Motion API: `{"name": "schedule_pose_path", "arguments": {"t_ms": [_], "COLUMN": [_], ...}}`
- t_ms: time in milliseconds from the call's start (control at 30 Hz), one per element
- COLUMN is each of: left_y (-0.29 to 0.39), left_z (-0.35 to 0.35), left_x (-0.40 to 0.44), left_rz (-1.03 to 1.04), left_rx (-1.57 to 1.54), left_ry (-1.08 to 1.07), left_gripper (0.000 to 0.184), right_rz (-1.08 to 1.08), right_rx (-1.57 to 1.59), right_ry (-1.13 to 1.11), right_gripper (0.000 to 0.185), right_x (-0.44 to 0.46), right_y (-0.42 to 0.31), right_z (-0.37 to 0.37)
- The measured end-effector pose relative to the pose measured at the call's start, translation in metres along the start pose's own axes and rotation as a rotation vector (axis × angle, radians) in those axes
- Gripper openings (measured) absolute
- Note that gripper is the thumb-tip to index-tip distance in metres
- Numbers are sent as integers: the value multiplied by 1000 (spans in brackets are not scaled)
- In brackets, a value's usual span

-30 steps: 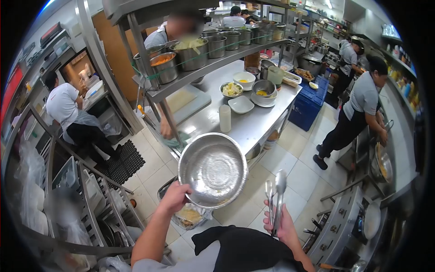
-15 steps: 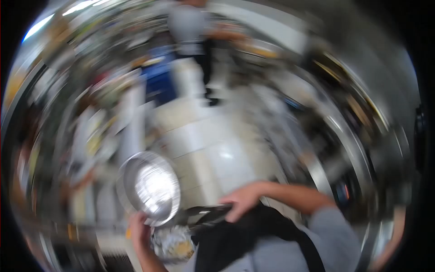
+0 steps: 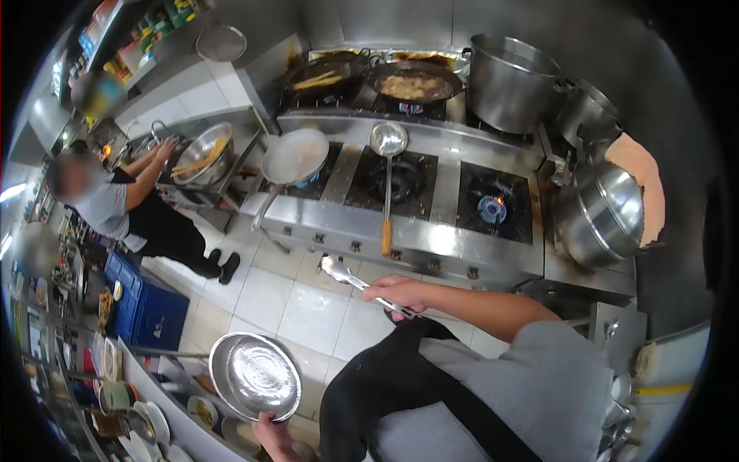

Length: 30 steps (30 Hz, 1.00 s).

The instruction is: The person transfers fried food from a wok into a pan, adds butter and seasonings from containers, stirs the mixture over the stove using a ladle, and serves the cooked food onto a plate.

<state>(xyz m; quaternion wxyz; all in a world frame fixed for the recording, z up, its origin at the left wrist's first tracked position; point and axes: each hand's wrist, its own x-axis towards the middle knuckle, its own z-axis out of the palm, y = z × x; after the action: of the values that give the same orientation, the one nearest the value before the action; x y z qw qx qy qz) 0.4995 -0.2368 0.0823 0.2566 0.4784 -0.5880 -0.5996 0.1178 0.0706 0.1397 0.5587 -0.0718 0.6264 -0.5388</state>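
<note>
My left hand [image 3: 274, 438] is closed on the rim of a round metal bowl [image 3: 255, 379], tilted so its shiny inside faces up. No food shows in the bowl. My right hand [image 3: 397, 292] grips a pair of metal tongs [image 3: 356, 282] in front of my apron. The tongs' tips point left, over the tiled floor, well apart from the bowl. Beyond them is the stove, where a ladle [image 3: 387, 185] with a wooden handle lies across the front edge. A frying pan [image 3: 295, 155] with a little food in it sits at the left burner.
A lit burner [image 3: 493, 208] shows blue flame at the right. Behind stand a wok of frying food [image 3: 412, 83], another wok [image 3: 322, 77] and a tall pot [image 3: 511, 85]. A co-worker [image 3: 131, 202] works at a large bowl [image 3: 204, 154]. A blue crate [image 3: 146, 300] stands on the floor.
My view has swung right from the aisle to the stove and is sharp now. The bowl stays in my left hand. My right hand now shows tongs, held out from the apron.
</note>
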Motion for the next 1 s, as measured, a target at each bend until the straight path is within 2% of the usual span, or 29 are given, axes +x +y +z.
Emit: {"name": "schedule_pose_path", "arguments": {"t_ms": [67,100,133,233,267,300,333,367,400,433,467,500,533,600,667,700,767,900,1000], "left_y": [13,23,36,50,59,70,81,96,106,113,116,108,114,131,142,143,163,170,174], "left_z": [50,76,103,169,192,220,249,281,305,327,346,360,379,425,461,475,503,536,558], "left_x": [18,25,30,66,75,81,86,84,92,100,108,125,128,132,134,135,131,137,143], "left_rz": [-137,-130,-164,-217,-217,-243,-272,-250,-261,-268,-274,-253,-258,-199,-164,-146,-154,-137,-124], "left_rx": [-141,-143,-160,-146,-142,-158,-175,-214,-210,-126,-45,49,47,105,189,168,200,267,251], "left_ry": [-37,-47,-92,-268,-275,-313,-349,-340,-334,-376,-416,-458,-448,-511,-528,-540,-586,-658,-683], "left_gripper": [31,31,32,34,34,34,35,36,36,37,38,35,35,28,24,29,34,34,35], "right_rz": [-111,-133,-252,-396,-351,-728,-565,-562,-397,-355,-202,-138,-143,81,111,150,174,262,258], "right_rx": [-204,-406,-517,-624,-622,-993,-1034,-1110,-1264,-1400,-1469,-1497,-1502,-1457,-1417,-1375,-1384,-1432,-1391], "right_ry": [134,170,277,495,587,787,886,1048,1156,1241,1222,1238,1228,1101,1055,1022,968,883,963], "right_gripper": [51,50,48,48,49,50,50,48,46,42,39,28,28,30,33,35,36,40,36], "right_x": [-6,-24,-33,-73,-91,-75,-88,-83,-83,-67,-50,-29,-6,43,96,116,143,179,178], "right_y": [-30,-62,-84,-168,-202,-210,-242,-260,-291,-312,-336,-355,-371,-398,-414,-420,-430,-438,-437], "right_z": [-36,-55,-74,-135,-151,-204,-226,-264,-287,-322,-355,-380,-403,-445,-485,-497,-506,-518,-516]}}
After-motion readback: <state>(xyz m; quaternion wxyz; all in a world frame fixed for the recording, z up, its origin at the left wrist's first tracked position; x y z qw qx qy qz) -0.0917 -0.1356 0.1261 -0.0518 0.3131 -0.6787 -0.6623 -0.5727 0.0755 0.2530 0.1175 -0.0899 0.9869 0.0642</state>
